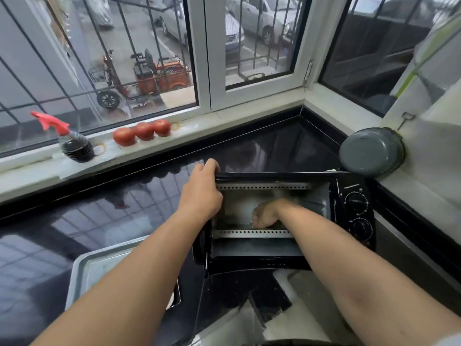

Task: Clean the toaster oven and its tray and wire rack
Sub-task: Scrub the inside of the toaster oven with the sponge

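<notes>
Toaster oven (pixel 287 221) on black counter (pixel 124 208), door open. Left hand (pixel 202 193) grips top-left corner, steadies it. Right hand (pixel 265 216) inside cavity, blurred; fingers curled, cannot tell if holding cloth. Step: wiping interior, prob. Tray (pixel 99 270) lies left of oven. Next: reach back wall, avoid heating rods.

Black toaster oven (pixel 349 208), silvery-grey inside, with pale perforated strips dotted in neat rows. Glossy black countertop (pixel 124 208) mirrors the window bars as a pale grid. Light grey tray (pixel 99 268) at the left. On the white sill (pixel 199 126), three red tomatoes (pixel 143 132) and a dark ribbed spray bottle (pixel 74 143) topped in bright red. Grey-green round pan (pixel 371 151) hangs on the wall.
</notes>
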